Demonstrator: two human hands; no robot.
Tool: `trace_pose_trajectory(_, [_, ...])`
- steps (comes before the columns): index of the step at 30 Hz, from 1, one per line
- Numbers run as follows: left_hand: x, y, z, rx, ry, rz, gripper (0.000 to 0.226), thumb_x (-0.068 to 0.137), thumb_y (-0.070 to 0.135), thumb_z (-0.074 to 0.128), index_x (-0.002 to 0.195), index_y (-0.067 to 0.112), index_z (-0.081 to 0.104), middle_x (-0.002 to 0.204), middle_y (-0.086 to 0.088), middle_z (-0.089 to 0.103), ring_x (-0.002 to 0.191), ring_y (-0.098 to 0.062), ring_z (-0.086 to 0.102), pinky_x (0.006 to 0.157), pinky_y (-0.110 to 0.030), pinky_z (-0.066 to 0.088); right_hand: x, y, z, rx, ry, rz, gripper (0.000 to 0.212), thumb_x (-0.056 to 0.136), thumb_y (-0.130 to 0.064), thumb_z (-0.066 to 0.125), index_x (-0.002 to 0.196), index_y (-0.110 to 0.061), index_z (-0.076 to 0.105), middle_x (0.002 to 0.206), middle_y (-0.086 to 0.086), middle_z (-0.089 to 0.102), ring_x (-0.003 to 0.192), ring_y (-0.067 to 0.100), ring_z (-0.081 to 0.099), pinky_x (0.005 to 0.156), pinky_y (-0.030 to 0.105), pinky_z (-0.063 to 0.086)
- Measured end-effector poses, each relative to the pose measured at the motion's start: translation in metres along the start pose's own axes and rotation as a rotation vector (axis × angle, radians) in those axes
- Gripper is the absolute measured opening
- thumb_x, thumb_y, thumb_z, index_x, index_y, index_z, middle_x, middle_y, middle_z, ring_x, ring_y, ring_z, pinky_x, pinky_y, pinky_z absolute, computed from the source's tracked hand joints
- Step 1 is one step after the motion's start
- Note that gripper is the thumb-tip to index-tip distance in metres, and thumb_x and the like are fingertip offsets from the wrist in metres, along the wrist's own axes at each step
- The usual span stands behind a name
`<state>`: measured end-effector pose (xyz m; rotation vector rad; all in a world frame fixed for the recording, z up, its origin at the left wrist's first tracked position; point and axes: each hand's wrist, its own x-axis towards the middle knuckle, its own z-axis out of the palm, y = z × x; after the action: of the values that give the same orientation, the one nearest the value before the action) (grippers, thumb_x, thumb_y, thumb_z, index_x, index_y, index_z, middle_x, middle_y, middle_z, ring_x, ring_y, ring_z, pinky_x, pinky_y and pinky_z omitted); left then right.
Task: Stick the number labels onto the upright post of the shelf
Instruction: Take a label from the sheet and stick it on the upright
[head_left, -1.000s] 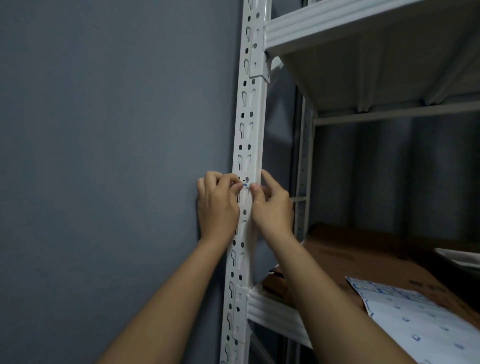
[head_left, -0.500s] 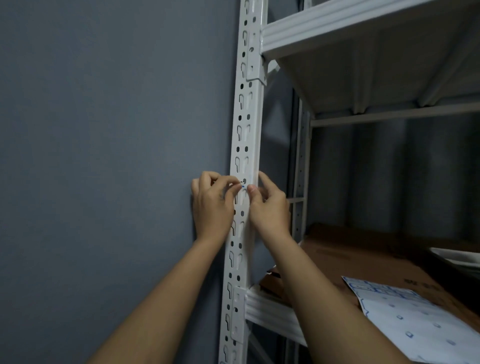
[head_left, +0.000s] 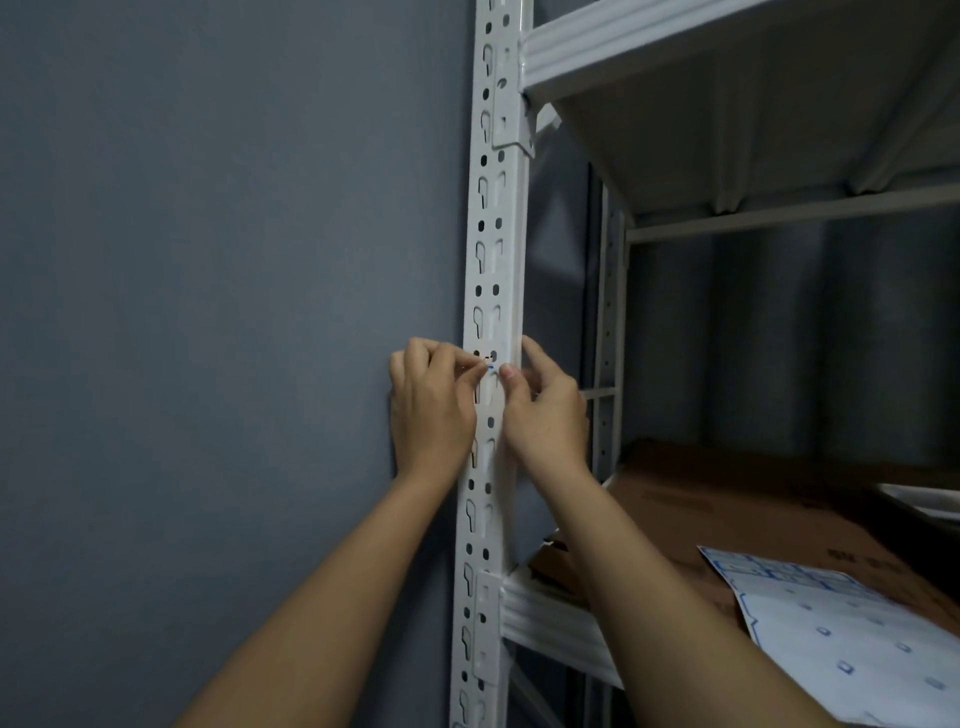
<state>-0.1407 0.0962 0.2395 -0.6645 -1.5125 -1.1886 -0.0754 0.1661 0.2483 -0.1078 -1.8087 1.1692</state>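
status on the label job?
Left hand and right hand both pinching a small label against the post. Label not flat yet. Nothing in the way.

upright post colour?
White, with rows of dark punched holes and slots; upright post shows best in the head view.

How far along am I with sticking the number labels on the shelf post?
Done: no finished label shows on the visible post. In hand: your left hand and right hand pinch one small label against the post's front. Left: press it flat, then peel more from the label sheet lying on the cardboard.
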Motion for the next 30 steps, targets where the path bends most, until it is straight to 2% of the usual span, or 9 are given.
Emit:
trace_pose_trajectory(7, [-0.002,-0.004,0.002,-0.051,0.059,0.030,0.004,0.086,0.018,0.066,0.088,0.017,0.069,0.090,0.009,0.042,0.090,-0.005,0.033,0.068,-0.035,0.045,-0.002,0.001,0.001,-0.002,0.020,-0.006,0.044,0.098,-0.029,0.052,0.142,-0.030,0.045,0.128,0.004,0.063,0.118,0.024,0.058,0.103,0.046,0.044])
trace_pose_trajectory(11, [-0.001,-0.004,0.006,-0.044,0.055,0.023,0.004,0.086,0.017,0.064,0.088,0.016,0.068,0.090,0.008,0.042,0.090,-0.010,0.038,0.066,-0.038,0.045,-0.002,0.002,0.005,-0.037,0.051,-0.015,0.044,0.099,-0.031,0.050,0.143,-0.031,0.044,0.124,0.005,0.065,0.114,0.026,0.060,0.100,0.045,0.046])
trace_pose_trajectory(14, [0.001,-0.004,0.007,0.001,0.041,0.063,0.003,0.086,0.011,0.062,0.085,0.012,0.065,0.089,0.001,0.048,0.089,-0.014,0.039,0.067,-0.037,0.043,-0.001,0.003,0.007,-0.078,0.059,-0.015,0.044,0.100,-0.032,0.048,0.143,-0.031,0.043,0.123,0.007,0.065,0.114,0.028,0.060,0.099,0.041,0.045])
trace_pose_trajectory(17, [0.004,-0.003,0.007,0.056,0.006,0.083,0.003,0.087,0.010,0.060,0.085,0.009,0.061,0.091,-0.006,0.051,0.090,-0.020,0.042,0.070,-0.034,0.040,-0.003,0.002,0.008,-0.099,0.066,-0.024,0.044,0.100,-0.032,0.047,0.144,-0.031,0.042,0.124,0.008,0.065,0.114,0.029,0.059,0.098,0.044,0.045])
trace_pose_trajectory(21, [0.009,-0.003,0.007,0.176,-0.039,0.154,0.004,0.087,0.007,0.060,0.085,0.008,0.057,0.091,-0.010,0.051,0.088,-0.020,0.038,0.068,-0.025,0.030,-0.004,0.001,0.008,-0.134,0.057,-0.038,0.043,0.100,-0.032,0.046,0.143,-0.030,0.043,0.123,0.008,0.066,0.110,0.030,0.061,0.095,0.043,0.047])
trace_pose_trajectory(23, [0.011,-0.004,0.006,0.241,-0.071,0.214,0.007,0.086,0.005,0.060,0.084,0.008,0.054,0.090,-0.011,0.051,0.086,-0.024,0.041,0.067,-0.028,0.032,-0.005,-0.001,0.007,-0.135,0.047,-0.040,0.044,0.100,-0.033,0.045,0.144,-0.030,0.042,0.124,0.008,0.065,0.106,0.032,0.063,0.093,0.044,0.048])
trace_pose_trajectory(25, [0.011,-0.005,0.004,0.262,-0.091,0.237,0.007,0.086,0.005,0.061,0.085,0.008,0.055,0.090,-0.011,0.051,0.084,-0.028,0.046,0.067,-0.031,0.036,-0.007,-0.003,0.005,-0.152,0.035,-0.039,0.045,0.100,-0.033,0.045,0.144,-0.029,0.041,0.126,0.009,0.064,0.110,0.033,0.061,0.094,0.045,0.048])
trace_pose_trajectory(30, [0.003,-0.001,-0.004,0.115,-0.036,0.138,0.005,0.086,0.013,0.065,0.083,0.008,0.063,0.090,-0.007,0.053,0.088,-0.024,0.045,0.071,-0.036,0.044,-0.008,-0.004,0.002,-0.178,0.027,-0.065,0.045,0.100,-0.033,0.046,0.145,-0.028,0.041,0.124,0.011,0.065,0.112,0.033,0.060,0.093,0.048,0.049])
